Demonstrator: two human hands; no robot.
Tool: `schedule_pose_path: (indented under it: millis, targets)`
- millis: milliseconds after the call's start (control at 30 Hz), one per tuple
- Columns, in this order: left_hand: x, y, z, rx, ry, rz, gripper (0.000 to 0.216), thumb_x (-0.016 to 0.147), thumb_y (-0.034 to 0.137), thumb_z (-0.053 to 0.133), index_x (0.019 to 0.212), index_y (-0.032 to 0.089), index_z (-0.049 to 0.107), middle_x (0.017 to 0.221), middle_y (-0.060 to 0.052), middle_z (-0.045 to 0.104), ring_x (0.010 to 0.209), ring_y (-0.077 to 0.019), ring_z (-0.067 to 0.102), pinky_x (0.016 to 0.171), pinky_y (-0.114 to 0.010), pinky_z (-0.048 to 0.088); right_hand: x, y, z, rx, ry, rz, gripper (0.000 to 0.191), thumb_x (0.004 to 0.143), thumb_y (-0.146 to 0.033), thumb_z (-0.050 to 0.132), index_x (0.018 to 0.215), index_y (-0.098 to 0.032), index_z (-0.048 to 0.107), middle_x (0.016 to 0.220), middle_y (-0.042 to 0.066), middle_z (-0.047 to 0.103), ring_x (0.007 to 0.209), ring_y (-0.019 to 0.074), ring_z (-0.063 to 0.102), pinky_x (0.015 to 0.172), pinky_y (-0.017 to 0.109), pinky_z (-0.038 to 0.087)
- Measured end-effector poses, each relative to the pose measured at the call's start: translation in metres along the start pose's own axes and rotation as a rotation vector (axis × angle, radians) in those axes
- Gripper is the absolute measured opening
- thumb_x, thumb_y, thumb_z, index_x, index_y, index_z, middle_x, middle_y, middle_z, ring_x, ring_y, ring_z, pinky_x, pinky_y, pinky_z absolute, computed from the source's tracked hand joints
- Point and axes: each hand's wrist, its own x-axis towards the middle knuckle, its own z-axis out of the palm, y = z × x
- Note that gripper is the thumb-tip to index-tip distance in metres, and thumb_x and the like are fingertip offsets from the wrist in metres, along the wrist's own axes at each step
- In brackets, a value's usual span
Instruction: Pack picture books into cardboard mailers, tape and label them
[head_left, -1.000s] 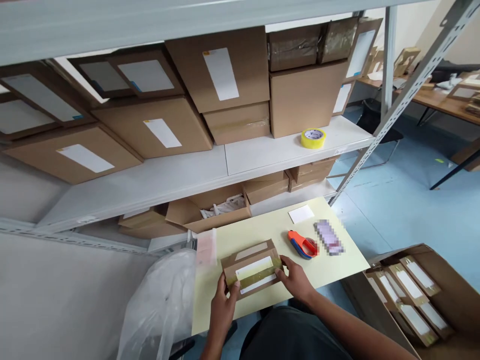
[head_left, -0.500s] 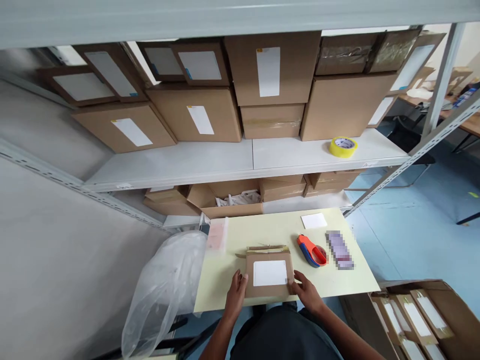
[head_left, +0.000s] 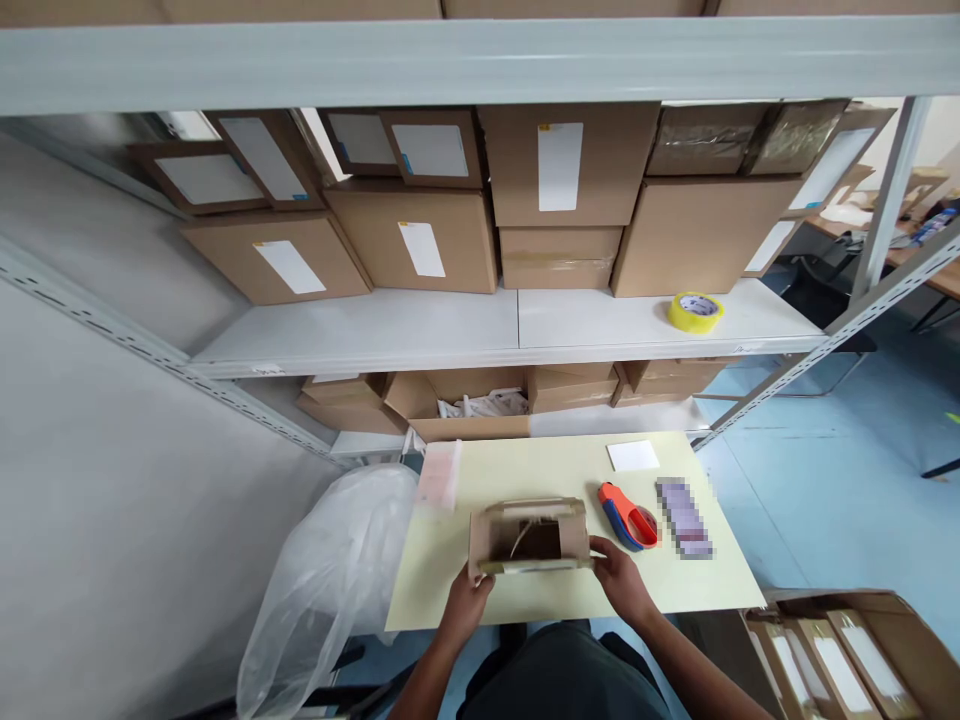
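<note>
A small brown cardboard box (head_left: 529,535) stands tipped on its edge on the pale yellow table (head_left: 697,585), its open side facing me. My left hand (head_left: 466,602) grips its lower left corner and my right hand (head_left: 621,582) grips its right end. Both hands have their fingers curled on the box. An orange and blue tape cutter (head_left: 627,515) lies just right of the box, beside a blurred purple flat item (head_left: 682,517).
A white card (head_left: 632,455) and a pink plastic sleeve (head_left: 440,476) lie on the table. A clear plastic bag (head_left: 322,590) hangs at its left. The metal shelf (head_left: 480,325) behind holds cardboard boxes and a yellow tape roll (head_left: 695,311). An open carton (head_left: 862,655) of small boxes sits at lower right.
The box has been turned in my hands from label side up to standing on edge with its open side toward me. The view shifted slightly.
</note>
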Motion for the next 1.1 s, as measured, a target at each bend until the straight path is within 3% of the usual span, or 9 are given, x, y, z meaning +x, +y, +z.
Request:
schedule_pose_path:
  millis: [167,300,433,533,633,767,900,1033,1100]
  targets:
    - [-0.010,0.002,0.005,-0.101,-0.098,-0.002,0.032,0.073,0.033,0.059,0.100,0.020,0.071,0.112,-0.011,0.076,0.120,-0.0327,0.065,0.105,-0.046,0.049,-0.004,0.009,0.002,-0.013,-0.008,0.021,0.041,0.084,-0.033,0.047,0.113,-0.020,0.072,0.112,0.011,0.077,0.109,0.0288,0.071,0.097,0.045,0.056]
    - [-0.009,0.009,0.001,-0.158,-0.092,-0.091,0.037,0.076,0.036,0.054,0.108,0.020,0.065,0.129,-0.012,0.069,0.126,-0.0298,0.063,0.101,-0.042,0.052,0.001,0.004,0.000,-0.047,0.033,0.073,0.046,0.090,-0.049,0.045,0.114,-0.019,0.071,0.106,0.012,0.078,0.089,0.0281,0.075,0.083,0.042,0.059]
    - [-0.006,0.021,-0.014,-0.104,-0.117,-0.036,0.040,0.088,0.045,0.046,0.113,0.020,0.065,0.118,-0.009,0.073,0.121,-0.0288,0.064,0.102,-0.041,0.051,0.013,-0.010,-0.014,-0.194,0.020,0.021,0.044,0.090,-0.053,0.049,0.101,-0.020,0.075,0.098,0.013,0.079,0.075,0.0282,0.073,0.076,0.043,0.057]
    - [-0.007,0.037,-0.029,0.024,0.124,0.080,0.050,0.093,0.045,0.042,0.133,0.017,0.058,0.128,-0.011,0.069,0.122,-0.0287,0.062,0.104,-0.043,0.049,0.023,-0.028,-0.027,-0.247,0.030,-0.019,0.040,0.090,-0.049,0.048,0.098,-0.021,0.076,0.091,0.011,0.078,0.074,0.0276,0.072,0.075,0.042,0.057]
    - [-0.007,0.058,-0.038,0.296,0.342,0.361,0.045,0.096,0.037,0.045,0.135,0.020,0.058,0.133,-0.012,0.064,0.127,-0.0280,0.057,0.109,-0.044,0.044,0.032,-0.051,-0.033,-0.254,-0.019,-0.060,0.040,0.091,-0.048,0.049,0.106,-0.021,0.075,0.088,0.008,0.076,0.072,0.0246,0.070,0.072,0.039,0.057]
    - [0.004,0.081,-0.036,0.658,0.111,0.682,0.044,0.096,0.039,0.055,0.138,0.028,0.057,0.129,-0.009,0.065,0.121,-0.0279,0.058,0.108,-0.044,0.041,0.037,-0.070,-0.027,-0.313,-0.110,-0.090,0.035,0.086,-0.041,0.056,0.107,-0.021,0.074,0.088,0.006,0.075,0.075,0.0236,0.069,0.073,0.037,0.056]
    - [0.012,0.084,-0.034,0.802,0.044,0.675,0.055,0.089,0.036,0.067,0.142,0.029,0.053,0.122,-0.009,0.065,0.116,-0.0307,0.057,0.105,-0.046,0.040,0.034,-0.077,-0.026,-0.285,-0.180,-0.136,0.026,0.087,-0.037,0.058,0.098,-0.022,0.076,0.096,0.008,0.075,0.087,0.0247,0.070,0.081,0.038,0.056]
    - [0.004,0.070,-0.035,0.818,0.012,0.741,0.025,0.090,0.018,0.061,0.112,0.028,0.068,0.098,-0.005,0.064,0.107,-0.0269,0.057,0.106,-0.047,0.041,0.031,-0.083,-0.028,-0.291,-0.302,-0.205,0.037,0.097,-0.040,0.046,0.084,-0.023,0.076,0.091,0.007,0.075,0.085,0.0230,0.070,0.080,0.036,0.054]
    - [-0.004,0.059,-0.032,0.815,0.003,0.798,0.022,0.091,0.013,0.056,0.100,0.027,0.070,0.088,-0.003,0.063,0.100,-0.0247,0.058,0.111,-0.049,0.037,0.032,-0.086,-0.024,-0.353,-0.371,-0.241,0.039,0.099,-0.038,0.042,0.088,-0.025,0.077,0.092,0.005,0.077,0.083,0.0224,0.070,0.078,0.034,0.054]
